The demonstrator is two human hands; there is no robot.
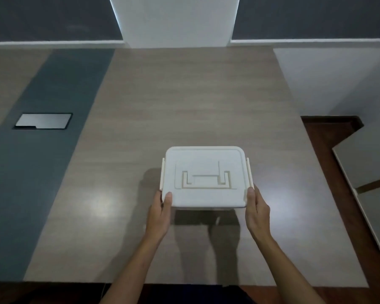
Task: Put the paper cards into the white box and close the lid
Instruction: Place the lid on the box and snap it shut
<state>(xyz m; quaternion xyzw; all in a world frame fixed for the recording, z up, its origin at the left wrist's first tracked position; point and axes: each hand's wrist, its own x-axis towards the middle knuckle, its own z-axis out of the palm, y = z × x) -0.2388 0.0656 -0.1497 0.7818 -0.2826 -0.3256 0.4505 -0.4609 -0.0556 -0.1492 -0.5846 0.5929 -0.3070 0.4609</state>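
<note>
A white box [206,163] with its lid on stands on the wooden table, in front of me and a little right of centre. A flat handle lies folded into the lid, and cream side latches show on both sides. My left hand [160,213] grips the near left corner, thumb on top of the lid. My right hand [256,212] holds the near right corner the same way. No paper cards are visible; the inside of the box is hidden by the lid.
The table [184,102] has a dark blue-grey strip on the left with a metal cable hatch [43,121] set into it. The table's right edge drops to a reddish floor [329,154]. A grey cabinet [369,172] stands at the far right.
</note>
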